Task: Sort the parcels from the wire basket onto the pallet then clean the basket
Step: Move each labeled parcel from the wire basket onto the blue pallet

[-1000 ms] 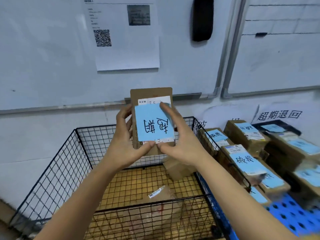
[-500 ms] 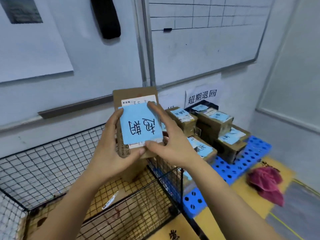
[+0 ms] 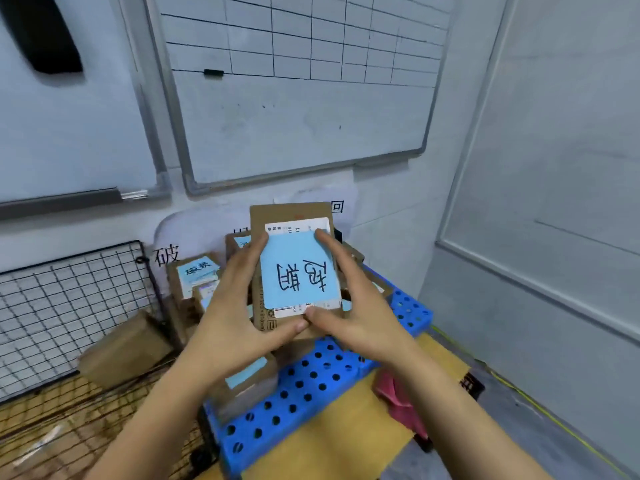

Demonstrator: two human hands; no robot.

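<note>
Gripping a flat brown cardboard parcel with a blue handwritten note above the blue perforated plastic pallet, left hand and right hand clasp its sides. Several labelled parcels already sit there; the black wire basket still holds boxes, uncleaned.
</note>
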